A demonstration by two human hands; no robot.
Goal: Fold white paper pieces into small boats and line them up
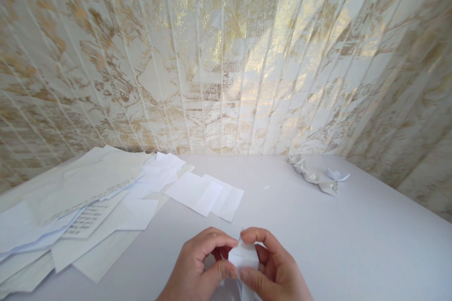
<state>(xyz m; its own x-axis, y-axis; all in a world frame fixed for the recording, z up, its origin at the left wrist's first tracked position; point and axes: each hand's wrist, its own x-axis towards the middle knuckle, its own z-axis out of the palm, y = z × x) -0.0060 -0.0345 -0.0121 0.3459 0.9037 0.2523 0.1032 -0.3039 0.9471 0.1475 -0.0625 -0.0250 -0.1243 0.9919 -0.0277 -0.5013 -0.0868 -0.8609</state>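
Between my two hands, near the front of the table, is a small folded piece of white paper (244, 255). My left hand (203, 263) pinches its left side, with the index finger on top and the thumb below. On the right side, my right hand (273, 265) grips it the same way, index fingertip at the upper edge and thumb at the lower. A narrow white part hangs below the thumbs, partly hidden by them. Just beyond the hands lie two overlapping white paper sheets (197, 193), flat on the table.
A spread pile of papers (88, 183), some printed, covers the left side of the white table (353, 244). Several small folded paper pieces (312, 176) sit at the back right, with a tiny scrap (266, 187) nearer the middle. A gold-patterned curtain (226, 56) hangs behind.
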